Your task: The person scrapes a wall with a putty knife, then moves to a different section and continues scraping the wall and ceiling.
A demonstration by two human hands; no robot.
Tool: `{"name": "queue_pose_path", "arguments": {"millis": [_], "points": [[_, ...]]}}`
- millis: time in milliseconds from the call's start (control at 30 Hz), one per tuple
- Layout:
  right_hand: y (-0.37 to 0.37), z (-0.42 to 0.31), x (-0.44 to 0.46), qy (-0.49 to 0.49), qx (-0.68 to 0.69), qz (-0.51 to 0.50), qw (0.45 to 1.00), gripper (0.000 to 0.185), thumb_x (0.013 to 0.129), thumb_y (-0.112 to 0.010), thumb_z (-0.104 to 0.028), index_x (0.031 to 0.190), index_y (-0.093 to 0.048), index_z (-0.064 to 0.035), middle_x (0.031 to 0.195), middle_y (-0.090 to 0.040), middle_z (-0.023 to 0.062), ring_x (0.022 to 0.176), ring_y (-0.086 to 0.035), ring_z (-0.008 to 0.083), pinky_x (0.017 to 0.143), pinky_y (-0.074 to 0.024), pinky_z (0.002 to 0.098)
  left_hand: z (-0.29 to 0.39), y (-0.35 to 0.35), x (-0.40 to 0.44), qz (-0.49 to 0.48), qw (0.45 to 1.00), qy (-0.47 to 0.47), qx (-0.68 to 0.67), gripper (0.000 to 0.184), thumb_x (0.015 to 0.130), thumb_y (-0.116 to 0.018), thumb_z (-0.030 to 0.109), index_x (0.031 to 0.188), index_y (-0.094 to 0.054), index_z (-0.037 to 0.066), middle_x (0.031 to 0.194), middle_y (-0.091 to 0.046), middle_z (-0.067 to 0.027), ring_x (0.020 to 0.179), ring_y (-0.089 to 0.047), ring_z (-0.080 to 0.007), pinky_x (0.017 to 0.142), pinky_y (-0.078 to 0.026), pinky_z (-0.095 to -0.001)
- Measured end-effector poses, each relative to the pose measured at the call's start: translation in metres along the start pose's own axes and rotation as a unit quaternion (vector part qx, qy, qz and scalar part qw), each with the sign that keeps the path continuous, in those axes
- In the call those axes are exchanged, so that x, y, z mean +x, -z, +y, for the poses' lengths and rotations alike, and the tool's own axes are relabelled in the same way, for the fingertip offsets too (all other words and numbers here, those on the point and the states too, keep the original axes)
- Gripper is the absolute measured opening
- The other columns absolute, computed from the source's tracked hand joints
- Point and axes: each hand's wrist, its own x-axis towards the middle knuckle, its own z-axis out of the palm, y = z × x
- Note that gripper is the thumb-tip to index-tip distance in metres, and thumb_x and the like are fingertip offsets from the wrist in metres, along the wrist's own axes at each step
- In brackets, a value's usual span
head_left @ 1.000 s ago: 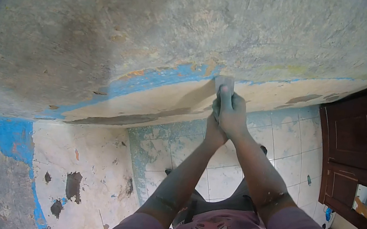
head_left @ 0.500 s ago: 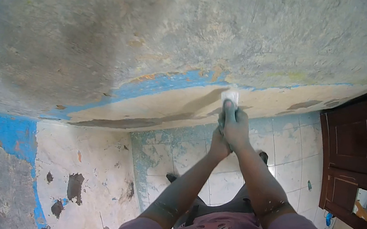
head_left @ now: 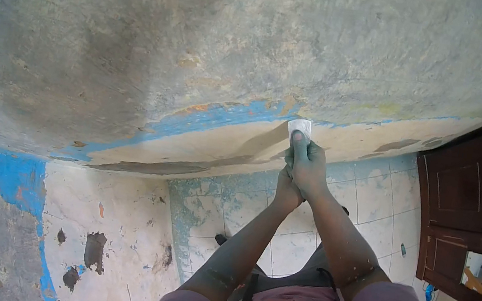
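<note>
A flat metal scraper (head_left: 300,126) has its blade near the lower edge of the blue paint strip (head_left: 221,116) on the wall (head_left: 239,43). My right hand (head_left: 309,164) is closed round its handle, with the thumb on the blade's base. My left hand (head_left: 289,189) is wrapped round the grip just below and behind the right one. Both hands touch, and the handle is mostly hidden between them. Below the blue strip runs a cream band of paint with grey bare patches.
A dark wooden door or cabinet (head_left: 469,180) stands at the right. Whitish floor tiles (head_left: 291,250) with bluish stains lie below the wall. At the left a second wall (head_left: 136,216) shows peeling paint and dark holes. A small green object (head_left: 403,249) lies on the floor.
My hands and the scraper have moved slightly down and to the right from a second ago. The blade, grey before, now looks bright. The grip is unchanged.
</note>
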Motion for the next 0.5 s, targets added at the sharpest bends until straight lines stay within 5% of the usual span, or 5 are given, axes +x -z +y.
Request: {"name": "queue_pose_path", "arguments": {"millis": [100, 167, 300, 367, 500], "points": [[0.001, 0.017, -0.005, 0.014, 0.040, -0.009, 0.999, 0.040, 0.091, -0.048, -0.035, 0.066, -0.049, -0.0035, 0.056, -0.044, -0.0019, 0.050, -0.039, 0.0043, 0.044, -0.0314, 0.0211, 0.003, 0.000, -0.012, -0.060, 0.992, -0.009, -0.112, 0.030, 0.087, -0.051, 0.004, 0.116, -0.043, 0.008, 0.116, -0.047, -0.0039, 0.103, -0.051, -0.0164, 0.085, -0.046, -0.0330], [0.001, 0.023, -0.002, 0.002, 0.007, 0.017, 1.000, 0.040, 0.091, -0.048, -0.035, 0.065, -0.048, -0.0039, 0.055, -0.043, -0.0029, 0.049, -0.037, 0.0034, 0.043, -0.0294, 0.0205, 0.008, -0.012, -0.012, 0.015, 0.982, -0.007, -0.187, 0.024, 0.087, -0.049, 0.012, 0.110, -0.046, 0.004, 0.097, -0.053, -0.0060, 0.083, -0.056, -0.0140, 0.063, -0.050, -0.0275], [-0.005, 0.006, 0.002, 0.023, 0.038, -0.008, 0.999, 0.040, 0.090, -0.048, -0.036, 0.066, -0.048, -0.0039, 0.055, -0.043, -0.0024, 0.050, -0.038, 0.0043, 0.044, -0.0304, 0.0208, -0.006, 0.015, 0.005, -0.012, 0.996, 0.000, -0.092, 0.024, 0.088, -0.048, 0.012, 0.110, -0.046, 0.004, 0.097, -0.053, -0.0058, 0.082, -0.056, -0.0140, 0.061, -0.050, -0.0275], [0.000, 0.017, -0.002, 0.012, 0.023, 0.006, 1.000, 0.039, 0.090, -0.049, -0.035, 0.067, -0.048, -0.0042, 0.055, -0.042, -0.0028, 0.050, -0.037, 0.0039, 0.044, -0.0301, 0.0207, -0.009, 0.014, 0.000, -0.062, 0.988, 0.012, -0.138, 0.032, 0.088, -0.046, 0.002, 0.119, -0.042, 0.007, 0.117, -0.046, -0.0049, 0.105, -0.049, -0.0164, 0.088, -0.044, -0.0335], [-0.004, 0.003, 0.000, 0.021, 0.018, 0.009, 1.000, 0.038, 0.091, -0.049, -0.034, 0.066, -0.047, -0.0051, 0.055, -0.042, -0.0038, 0.049, -0.036, 0.0034, 0.044, -0.0290, 0.0210, -0.001, -0.003, -0.002, -0.003, 0.983, 0.024, -0.182, 0.030, 0.089, -0.045, 0.004, 0.119, -0.042, 0.005, 0.115, -0.047, -0.0062, 0.104, -0.049, -0.0170, 0.088, -0.044, -0.0340]]}}
